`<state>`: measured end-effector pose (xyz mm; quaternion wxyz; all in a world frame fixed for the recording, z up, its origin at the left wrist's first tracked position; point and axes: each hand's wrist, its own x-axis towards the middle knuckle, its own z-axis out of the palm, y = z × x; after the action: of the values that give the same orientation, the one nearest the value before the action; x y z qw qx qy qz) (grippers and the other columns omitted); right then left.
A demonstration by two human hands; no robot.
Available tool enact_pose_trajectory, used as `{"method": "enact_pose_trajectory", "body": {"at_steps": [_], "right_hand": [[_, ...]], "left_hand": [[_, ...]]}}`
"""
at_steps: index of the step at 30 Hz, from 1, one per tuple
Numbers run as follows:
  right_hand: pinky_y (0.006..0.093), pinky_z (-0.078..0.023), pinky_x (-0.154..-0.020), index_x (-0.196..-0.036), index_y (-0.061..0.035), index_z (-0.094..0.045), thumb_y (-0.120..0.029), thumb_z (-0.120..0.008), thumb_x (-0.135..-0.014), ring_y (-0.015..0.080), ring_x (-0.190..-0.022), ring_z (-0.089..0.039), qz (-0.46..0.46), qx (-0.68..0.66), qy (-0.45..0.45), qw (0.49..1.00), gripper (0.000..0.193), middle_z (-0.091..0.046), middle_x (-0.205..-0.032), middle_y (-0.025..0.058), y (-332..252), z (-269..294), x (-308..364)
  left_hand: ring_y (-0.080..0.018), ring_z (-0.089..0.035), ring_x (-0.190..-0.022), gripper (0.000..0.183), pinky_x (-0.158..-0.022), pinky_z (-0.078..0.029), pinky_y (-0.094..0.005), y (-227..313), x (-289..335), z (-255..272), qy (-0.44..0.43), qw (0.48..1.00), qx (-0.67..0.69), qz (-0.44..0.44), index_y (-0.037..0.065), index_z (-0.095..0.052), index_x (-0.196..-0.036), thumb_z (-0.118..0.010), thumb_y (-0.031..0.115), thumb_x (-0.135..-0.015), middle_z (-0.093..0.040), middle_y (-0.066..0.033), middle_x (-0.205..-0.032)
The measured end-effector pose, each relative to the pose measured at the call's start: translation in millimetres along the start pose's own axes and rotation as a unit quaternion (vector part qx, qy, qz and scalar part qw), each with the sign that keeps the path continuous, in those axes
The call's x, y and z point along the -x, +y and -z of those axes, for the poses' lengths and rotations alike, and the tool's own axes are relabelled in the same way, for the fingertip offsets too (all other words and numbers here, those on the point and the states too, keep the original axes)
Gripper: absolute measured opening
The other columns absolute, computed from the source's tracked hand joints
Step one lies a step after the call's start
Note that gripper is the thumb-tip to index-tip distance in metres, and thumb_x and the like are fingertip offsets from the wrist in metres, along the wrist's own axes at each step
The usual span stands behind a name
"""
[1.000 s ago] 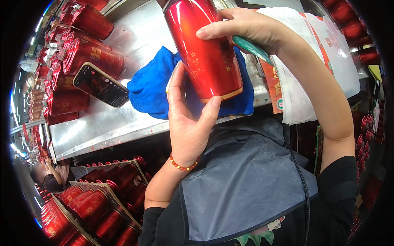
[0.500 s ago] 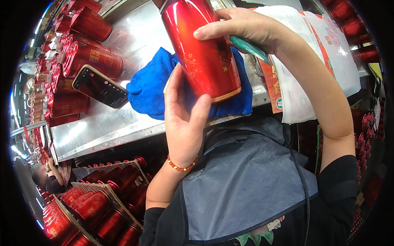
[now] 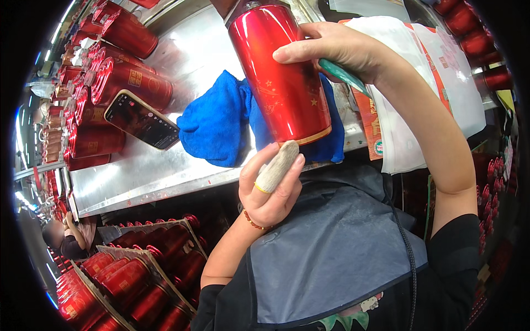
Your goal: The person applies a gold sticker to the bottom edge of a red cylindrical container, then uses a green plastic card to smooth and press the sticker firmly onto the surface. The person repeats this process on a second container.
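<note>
A shiny red canister with gold stars and a gold lower rim is tilted over a crumpled blue cloth. My right hand grips its right side, thumb across the front. A flat green tool, its kind unclear, is tucked in the same hand. Just below the rim is my left hand, fingers stretched upward and holding nothing. One of its fingers wears a whitish fabric finger cot whose tip touches or nearly touches the rim. The canister's upper end is cut off by the frame edge.
Rows of red canisters stand on the left of the metal table, a phone leaning on them. White sheets lie at right. Crates of red canisters sit lower left; a person is beyond them.
My left hand has come off the canister's side, turned over and moved down to the bottom rim, bringing the covered finger into view. The right hand keeps its grip on the canister.
</note>
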<state>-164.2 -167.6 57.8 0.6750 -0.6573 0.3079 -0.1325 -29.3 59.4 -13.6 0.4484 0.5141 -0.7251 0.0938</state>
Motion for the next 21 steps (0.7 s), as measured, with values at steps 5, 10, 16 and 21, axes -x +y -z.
{"method": "enact_pose_trajectory", "body": {"at_steps": [5, 10, 16, 21], "right_hand": [[0.0405, -0.054, -0.100, -0.137, 0.0041, -0.050, -0.063, -0.087, -0.067, 0.0336, -0.116, -0.067, -0.017, 0.039, -0.001, 0.999, 0.104, -0.067, -0.124, 0.0221, -3, 1, 0], [0.0400, -0.054, -0.100, -0.137, 0.0043, -0.050, -0.062, -0.087, -0.068, 0.0337, -0.117, -0.067, -0.017, 0.031, -0.010, 0.999, 0.102, -0.067, -0.124, 0.0226, -5, 2, 0], [0.0403, -0.053, -0.101, -0.137, 0.0048, -0.050, -0.061, -0.087, -0.069, 0.0341, -0.117, -0.066, -0.017, 0.034, -0.003, 0.999, 0.101, -0.066, -0.124, 0.0229, -5, 0, 1], [0.0399, -0.053, -0.101, -0.137, 0.0051, -0.051, -0.062, -0.086, -0.070, 0.0341, -0.116, -0.067, -0.012, 0.041, -0.011, 0.999, 0.101, -0.066, -0.124, 0.0234, -5, 1, -1]], "left_hand": [[-0.0270, -0.060, -0.116, 0.044, -0.090, -0.058, -0.0384, 3, -14, -5, -0.014, 0.998, -0.032, -0.044, 0.008, -0.080, -0.110, -0.078, -0.001, -0.066, -0.071, -0.0079, -0.117], [-0.0290, -0.065, -0.112, 0.037, -0.093, -0.058, -0.0371, 9, -16, -5, 0.009, 1.000, -0.009, -0.001, 0.005, -0.078, -0.108, -0.077, -0.004, -0.072, -0.071, -0.0128, -0.121], [-0.0317, -0.065, -0.115, 0.039, -0.093, -0.058, -0.0361, 7, -6, 0, 0.002, 1.000, -0.011, 0.015, 0.004, -0.078, -0.109, -0.075, -0.006, -0.072, -0.073, -0.0110, -0.117], [-0.0338, -0.063, -0.115, 0.035, -0.098, -0.054, -0.0402, 16, -17, -6, -0.018, 0.999, -0.043, -0.014, 0.002, -0.078, -0.105, -0.074, -0.007, -0.071, -0.072, -0.0153, -0.117]]}}
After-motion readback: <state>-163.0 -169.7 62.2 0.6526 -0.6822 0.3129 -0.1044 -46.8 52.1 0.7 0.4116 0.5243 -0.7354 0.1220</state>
